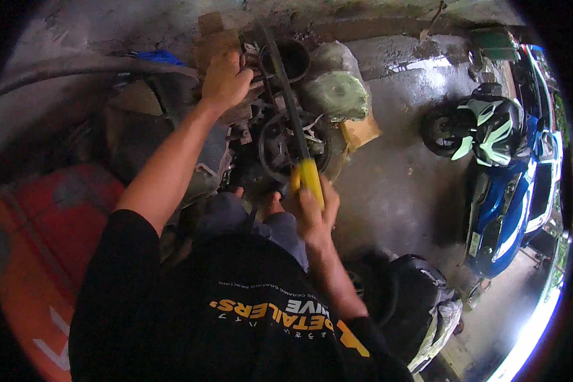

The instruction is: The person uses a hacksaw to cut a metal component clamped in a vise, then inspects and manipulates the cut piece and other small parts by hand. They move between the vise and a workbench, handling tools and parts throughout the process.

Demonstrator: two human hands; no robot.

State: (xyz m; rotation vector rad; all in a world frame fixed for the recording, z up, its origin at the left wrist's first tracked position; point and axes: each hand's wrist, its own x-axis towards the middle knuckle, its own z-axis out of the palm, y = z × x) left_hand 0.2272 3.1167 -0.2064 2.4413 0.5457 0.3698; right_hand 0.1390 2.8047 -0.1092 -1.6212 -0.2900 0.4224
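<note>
My right hand (315, 207) is closed round the yellow handle (308, 181) of a long tool that looks like a hacksaw. Its straight dark bar (286, 92) reches away from me, up over a clutter of dark metal parts; the handle is slightly blurred. Farther off and to the left, my left hand (226, 83) is closed beside the bar's far part, the thumb side toward the metal parts. What its fingers grip is hidden. Below the bar lies a round, spoked dark part (270, 149), partly covered by the tool.
A dark bucket (293, 58) and a plastic-wrapped bundle (337, 92) stand beyond, with cardboard (361, 132) beside the bundle. A red-orange panel (51, 235) lies at left. On the right stand a green-and-black scooter (493, 130) and a blue one (506, 216).
</note>
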